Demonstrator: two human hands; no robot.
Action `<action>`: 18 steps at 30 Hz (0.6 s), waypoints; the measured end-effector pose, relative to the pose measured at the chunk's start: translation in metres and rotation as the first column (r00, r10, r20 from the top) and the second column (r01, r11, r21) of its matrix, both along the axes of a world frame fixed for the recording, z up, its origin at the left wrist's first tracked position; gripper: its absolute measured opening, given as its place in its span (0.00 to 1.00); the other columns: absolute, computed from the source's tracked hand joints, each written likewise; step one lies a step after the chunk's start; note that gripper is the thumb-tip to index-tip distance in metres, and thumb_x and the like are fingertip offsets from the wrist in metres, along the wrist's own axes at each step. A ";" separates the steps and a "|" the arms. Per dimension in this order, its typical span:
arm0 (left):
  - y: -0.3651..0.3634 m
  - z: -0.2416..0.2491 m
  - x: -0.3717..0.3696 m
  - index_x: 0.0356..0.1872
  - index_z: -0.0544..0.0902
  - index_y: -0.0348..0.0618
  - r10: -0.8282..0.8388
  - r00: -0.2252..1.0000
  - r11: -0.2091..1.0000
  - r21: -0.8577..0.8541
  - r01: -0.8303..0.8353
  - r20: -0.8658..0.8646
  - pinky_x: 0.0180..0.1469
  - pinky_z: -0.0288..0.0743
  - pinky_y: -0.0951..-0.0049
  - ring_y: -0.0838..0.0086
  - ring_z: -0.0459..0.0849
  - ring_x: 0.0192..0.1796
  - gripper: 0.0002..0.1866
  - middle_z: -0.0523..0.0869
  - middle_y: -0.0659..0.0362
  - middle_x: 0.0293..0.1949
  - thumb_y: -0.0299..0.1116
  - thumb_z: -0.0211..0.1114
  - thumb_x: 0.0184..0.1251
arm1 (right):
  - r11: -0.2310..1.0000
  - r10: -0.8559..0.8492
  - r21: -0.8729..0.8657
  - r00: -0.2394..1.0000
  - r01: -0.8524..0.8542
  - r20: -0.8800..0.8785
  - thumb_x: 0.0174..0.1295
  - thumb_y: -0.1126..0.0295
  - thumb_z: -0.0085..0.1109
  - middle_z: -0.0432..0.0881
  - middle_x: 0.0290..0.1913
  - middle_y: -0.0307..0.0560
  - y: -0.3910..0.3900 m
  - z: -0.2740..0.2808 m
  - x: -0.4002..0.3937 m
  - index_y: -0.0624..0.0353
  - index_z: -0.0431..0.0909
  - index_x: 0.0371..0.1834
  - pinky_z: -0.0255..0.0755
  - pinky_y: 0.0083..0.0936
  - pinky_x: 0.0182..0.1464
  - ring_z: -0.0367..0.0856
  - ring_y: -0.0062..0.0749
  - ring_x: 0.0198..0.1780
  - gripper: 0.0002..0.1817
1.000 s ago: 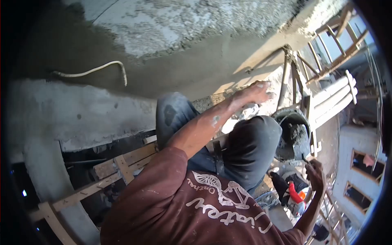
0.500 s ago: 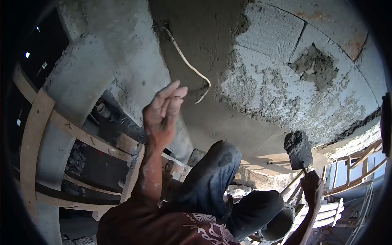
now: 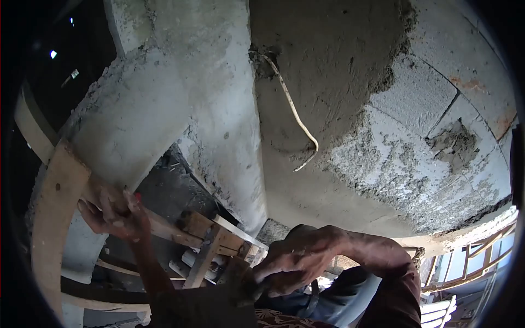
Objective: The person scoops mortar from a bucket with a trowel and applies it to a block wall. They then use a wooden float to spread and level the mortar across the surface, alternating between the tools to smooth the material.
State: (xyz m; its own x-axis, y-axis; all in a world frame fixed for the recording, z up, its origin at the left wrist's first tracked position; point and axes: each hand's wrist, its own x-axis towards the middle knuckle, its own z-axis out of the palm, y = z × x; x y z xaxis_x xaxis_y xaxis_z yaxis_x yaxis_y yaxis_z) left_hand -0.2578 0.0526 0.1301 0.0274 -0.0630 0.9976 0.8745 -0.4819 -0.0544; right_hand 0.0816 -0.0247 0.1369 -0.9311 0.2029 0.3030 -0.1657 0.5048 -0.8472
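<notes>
We see the left hand [image 3: 112, 213] at 9 o'clock, closed around a plank [image 3: 164, 227]; the right hand [image 3: 292, 262], at 6 o'clock, curls tight on a trowel [image 3: 229, 300], its blade low, beneath the plastered wall [image 3: 339, 65].

The right hand [image 3: 298, 262] closes over a dark tool [image 3: 240, 284] — most of it is covered by the fingers, so its kind cannot be told. The left hand [image 3: 112, 213] grips a wooden rail [image 3: 164, 227], its palm hidden. Dark fisheye corners cut off the plastered wall [image 3: 339, 65] — the scaffolding [image 3: 470, 257] at the lower right too.
</notes>
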 end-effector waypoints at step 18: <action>-0.022 -0.014 -0.003 0.64 0.61 0.28 0.468 0.810 0.849 -0.432 -0.303 0.352 0.64 0.73 0.58 0.56 0.67 0.66 0.38 0.60 0.43 0.63 0.49 0.67 0.67 | 0.040 -0.997 0.248 0.055 0.968 -0.052 0.67 0.61 0.49 0.82 0.29 0.49 0.159 0.056 0.084 0.63 0.76 0.43 0.75 0.36 0.29 0.81 0.34 0.28 0.15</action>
State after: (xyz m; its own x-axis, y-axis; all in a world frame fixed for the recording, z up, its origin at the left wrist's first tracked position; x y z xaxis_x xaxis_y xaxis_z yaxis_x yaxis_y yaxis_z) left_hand -0.2610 0.0309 0.1164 -0.4590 0.2025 0.8651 0.8821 -0.0128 0.4710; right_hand 0.1657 0.1342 0.1930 0.0708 0.9172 0.3921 0.6872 0.2400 -0.6857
